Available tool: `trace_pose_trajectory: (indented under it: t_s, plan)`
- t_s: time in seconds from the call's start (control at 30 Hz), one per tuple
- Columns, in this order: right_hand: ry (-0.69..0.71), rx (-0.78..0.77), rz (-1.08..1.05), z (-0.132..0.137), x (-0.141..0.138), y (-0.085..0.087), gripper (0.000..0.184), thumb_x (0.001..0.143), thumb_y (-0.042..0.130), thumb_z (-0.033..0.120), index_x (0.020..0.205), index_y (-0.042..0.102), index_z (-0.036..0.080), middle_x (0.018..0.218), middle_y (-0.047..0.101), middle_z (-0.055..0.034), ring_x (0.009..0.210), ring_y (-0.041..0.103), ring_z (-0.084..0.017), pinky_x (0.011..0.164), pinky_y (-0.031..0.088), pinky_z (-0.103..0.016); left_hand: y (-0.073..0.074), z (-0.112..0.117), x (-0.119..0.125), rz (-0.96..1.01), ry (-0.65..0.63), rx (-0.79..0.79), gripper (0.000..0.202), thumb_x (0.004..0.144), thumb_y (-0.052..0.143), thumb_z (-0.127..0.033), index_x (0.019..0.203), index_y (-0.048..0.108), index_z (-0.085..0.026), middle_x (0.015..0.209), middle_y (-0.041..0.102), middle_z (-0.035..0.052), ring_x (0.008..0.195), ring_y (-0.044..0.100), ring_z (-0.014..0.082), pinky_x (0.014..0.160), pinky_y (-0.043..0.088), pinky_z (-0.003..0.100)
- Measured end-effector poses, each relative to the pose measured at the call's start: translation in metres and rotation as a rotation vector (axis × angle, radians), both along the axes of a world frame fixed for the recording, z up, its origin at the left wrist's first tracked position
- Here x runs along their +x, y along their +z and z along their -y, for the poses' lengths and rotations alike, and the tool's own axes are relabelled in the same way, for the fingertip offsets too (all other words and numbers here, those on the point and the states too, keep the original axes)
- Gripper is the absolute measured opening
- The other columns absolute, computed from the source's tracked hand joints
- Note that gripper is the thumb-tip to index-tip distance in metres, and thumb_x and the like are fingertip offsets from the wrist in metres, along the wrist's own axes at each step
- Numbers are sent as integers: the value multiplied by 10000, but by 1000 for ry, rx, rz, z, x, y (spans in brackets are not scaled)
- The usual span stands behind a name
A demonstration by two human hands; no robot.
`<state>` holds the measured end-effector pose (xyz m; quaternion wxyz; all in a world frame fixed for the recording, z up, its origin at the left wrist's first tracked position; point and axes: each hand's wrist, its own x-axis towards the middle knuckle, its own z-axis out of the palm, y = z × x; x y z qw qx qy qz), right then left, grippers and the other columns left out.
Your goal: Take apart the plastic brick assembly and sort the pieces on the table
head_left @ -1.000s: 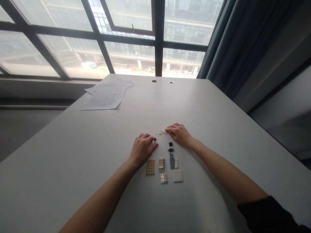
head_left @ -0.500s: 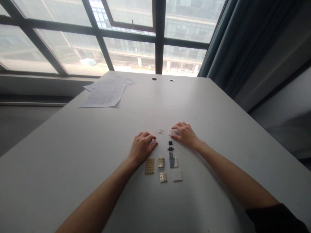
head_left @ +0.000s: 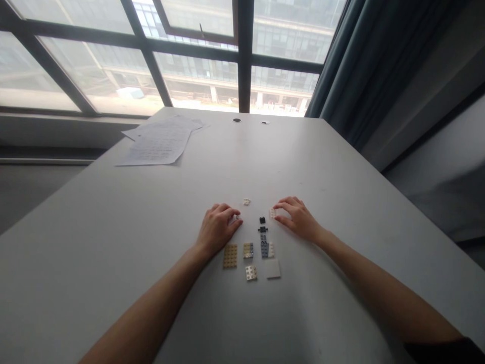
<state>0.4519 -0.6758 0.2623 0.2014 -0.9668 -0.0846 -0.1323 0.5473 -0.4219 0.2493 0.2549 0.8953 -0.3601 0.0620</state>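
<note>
My right hand (head_left: 297, 218) pinches a white studded brick (head_left: 272, 213) between fingertips and thumb, low over the table or on it. Curled at the left, my left hand (head_left: 219, 226) has its thumb and index finger round a small white piece (head_left: 237, 217), mostly hidden. Between the hands and farther off lies a small white toy-brick part (head_left: 246, 201). Nearer me are a black piece (head_left: 262, 220), a black piece with side pins (head_left: 262, 229), and grey bricks (head_left: 264, 247) beside a white studded strip (head_left: 271, 249).
A tan plate (head_left: 230, 256), a tan-and-grey block (head_left: 248, 250), a tan studded brick (head_left: 250, 273) and a smooth white tile (head_left: 273, 269) lie closest to me. Printed papers (head_left: 159, 144) rest at the table's far left. A window and dark curtain (head_left: 341, 60) stand behind.
My right hand has moved right and slightly toward me, carrying the white studded brick away from the row. My left hand stays nearly in place. The view has shifted a little.
</note>
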Motion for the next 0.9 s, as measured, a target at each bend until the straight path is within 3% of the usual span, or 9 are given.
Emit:
trace_pose_trajectory:
  t_s: [0.13,0.27,0.9]
  plan:
    - [141,28,-34,-2,-41,1,210,881,600,295,1068,623,201,1088,617,-77,1037,521,-214,920,398,-389,0,1,0,1,0,-8,202,816,596,-362,923,691,-219,950,649,42,960,544,230,902,416,393]
    - [176,18,-54,-9,-62,-5,223,874,613,315,1057,620,189,1088,619,-80,1037,515,-218,925,390,-394,0,1,0,3,0,-7,207,819,589,-367,919,691,-217,945,650,43,950,547,226,905,414,391]
    - [191,65,-50,-11,-64,-11,242,860,627,359,1051,646,212,1079,625,-84,1032,517,-226,921,387,-395,-1,0,1,11,-1,-15,197,817,594,-357,916,695,-221,938,652,41,941,551,226,891,421,388]
